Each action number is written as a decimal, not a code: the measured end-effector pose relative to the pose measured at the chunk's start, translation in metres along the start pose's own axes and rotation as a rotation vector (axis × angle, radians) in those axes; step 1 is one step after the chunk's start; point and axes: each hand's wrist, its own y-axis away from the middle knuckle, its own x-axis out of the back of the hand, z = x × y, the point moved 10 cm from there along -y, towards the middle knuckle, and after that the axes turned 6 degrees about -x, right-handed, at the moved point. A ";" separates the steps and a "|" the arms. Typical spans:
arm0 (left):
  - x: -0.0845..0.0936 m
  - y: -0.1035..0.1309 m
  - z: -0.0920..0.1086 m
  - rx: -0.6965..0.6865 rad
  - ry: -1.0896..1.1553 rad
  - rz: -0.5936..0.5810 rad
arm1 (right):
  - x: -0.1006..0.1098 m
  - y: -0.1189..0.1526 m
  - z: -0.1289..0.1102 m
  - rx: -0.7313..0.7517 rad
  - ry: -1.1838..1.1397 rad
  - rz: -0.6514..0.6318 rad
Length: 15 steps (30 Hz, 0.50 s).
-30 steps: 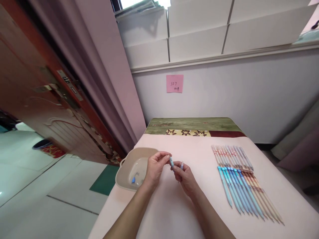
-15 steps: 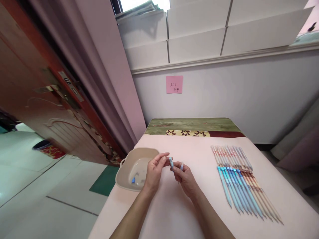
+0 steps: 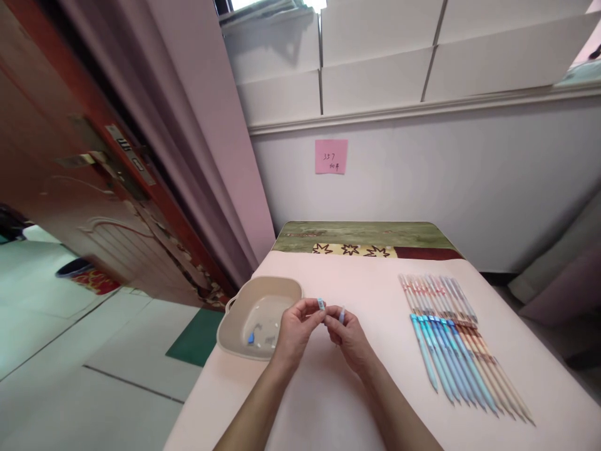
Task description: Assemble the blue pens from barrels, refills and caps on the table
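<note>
My left hand [image 3: 299, 326] is closed, thumb and fingers pinching a small light-blue piece [image 3: 321, 304] with a pale label. Against it, my right hand [image 3: 345, 332] is closed too, its fingertips meeting the left ones at the piece's lower end. A pale blue pointed tip [image 3: 342, 314] sticks up from between the right fingers; whether it belongs to a separate part I cannot tell. Beside my left hand stands a beige basin [image 3: 230, 326] with a small blue piece [image 3: 251, 338] and some clear or grey bits inside.
On the table's right lie several blue and beige pencil-like sticks [image 3: 457, 363] in a row, points towards me. Behind them is a row of clear, reddish-patterned tubes [image 3: 436, 294]. A pink note [image 3: 331, 156] is on the wall. A red door [image 3: 94, 188] stands left.
My left fingers have come in from beside the small light-blue piece and closed on it. My right hand has hardly moved. The view has shifted slightly.
</note>
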 end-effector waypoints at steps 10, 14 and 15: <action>0.114 -0.021 0.039 -0.065 -1.042 0.062 | 0.008 -0.001 0.012 -0.035 -0.015 0.025; 0.152 -0.023 0.024 0.158 -1.463 -0.078 | 0.007 -0.001 0.017 -0.045 -0.005 0.010; 0.155 -0.022 0.018 0.191 -1.468 -0.089 | 0.006 -0.001 0.018 -0.045 0.000 0.008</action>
